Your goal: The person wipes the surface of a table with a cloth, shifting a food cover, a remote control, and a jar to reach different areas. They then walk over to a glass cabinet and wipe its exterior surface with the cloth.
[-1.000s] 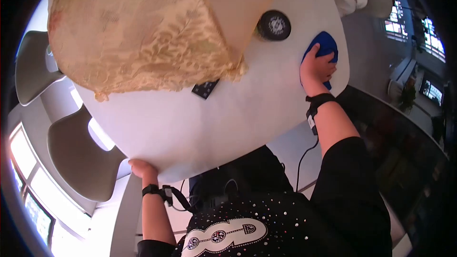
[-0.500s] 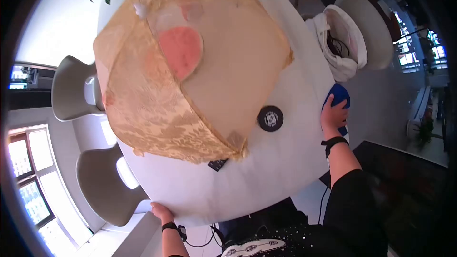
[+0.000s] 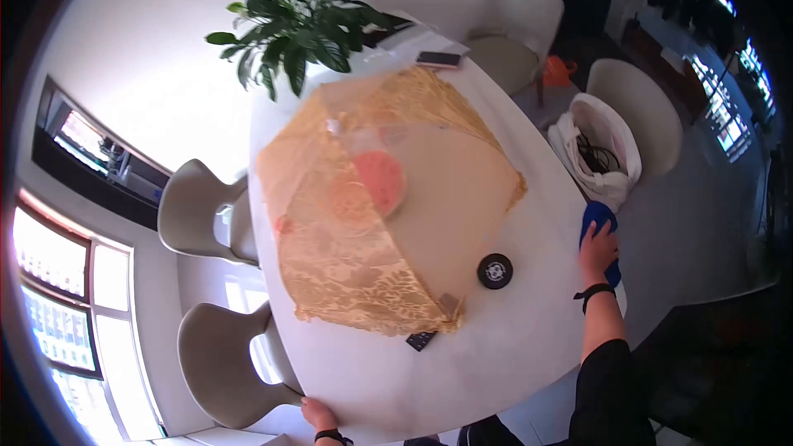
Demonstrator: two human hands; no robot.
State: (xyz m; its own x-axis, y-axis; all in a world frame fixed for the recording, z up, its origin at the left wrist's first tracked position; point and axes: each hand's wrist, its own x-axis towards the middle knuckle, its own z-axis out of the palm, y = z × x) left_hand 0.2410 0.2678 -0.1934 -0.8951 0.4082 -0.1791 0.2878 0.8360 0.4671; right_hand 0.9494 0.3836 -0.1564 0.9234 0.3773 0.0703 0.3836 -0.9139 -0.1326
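My right hand lies flat, fingers spread, on blue cloth at counter right rim: wiping step, probably. My left hand at near edge; grip unclear. Next stroke needs clearance from black disc.

My one camera sits on my head and looks forward and steeply down, from well above the worktop. Its wide lens bends the room into a circle with dark corners. It takes in nearly the whole worktop lengthwise: my left hand at the near rim by the bottom edge, my right hand at the right rim, the plant at the far end.
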